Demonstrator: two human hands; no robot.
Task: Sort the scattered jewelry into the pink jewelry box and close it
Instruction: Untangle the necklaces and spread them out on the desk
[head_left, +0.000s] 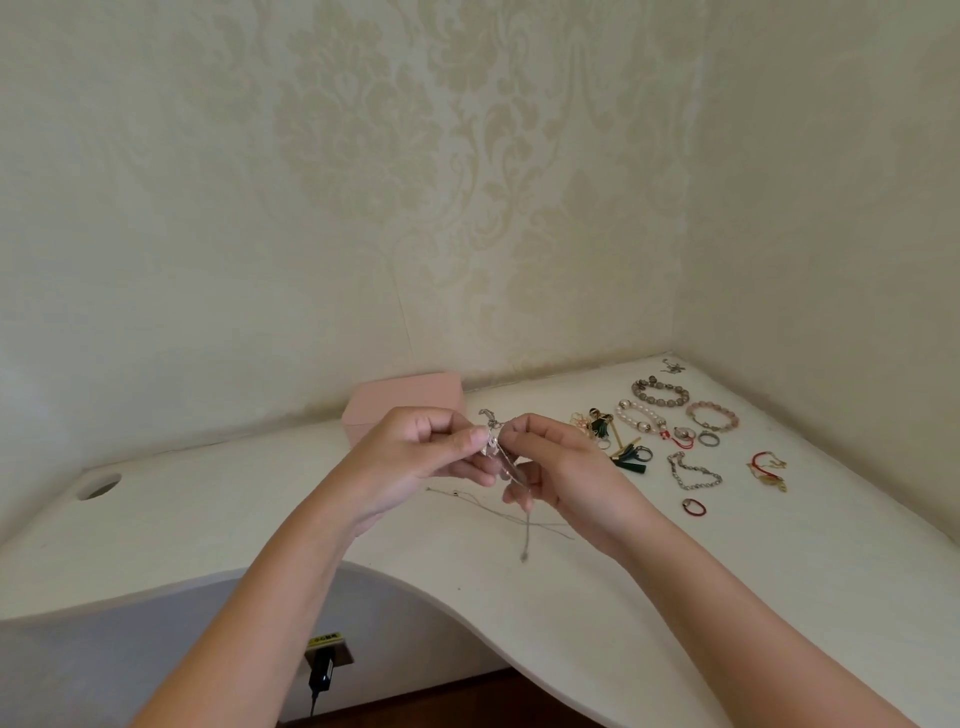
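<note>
A thin silver chain (525, 519) is held up over the white desk (234, 530), pinched btwn both hands. The left hand (415, 457) is clamped on it w/ thumb and forefinger. The right hand (561, 467) is clamped on it just beside, fingertips nearly touching. The step in hand is judged to be untangling or gathering the chain before it is boxed.

To be done well:
- The pinch should be kept light, as a chain this fine is prob. easily kinked or knotted.
- The loose tail, hanging below the right hand w/ a small end piece, should be gathered up so nothing gets snagged on the way over.
- The pink jewelry box (410, 397) is set at the back by the wall, just behind the left hand and partly hidden by it. Its lid looks shut, so one hand would need to be freed to open it.

A fine strand is also seen lying on the desk under the hands. Whether it belongs to the same chain can't be told.

The chain is very thin, silvery and limp, w/ something small glinting at the pinch point; detail there is too blurred. Other jewelry is spread at the desk's right, well apart from the box, e.g. a grey bead bracelet (660, 393), a pearl bracelet (635, 415) and a silver link bracelet (693, 470).
</note>
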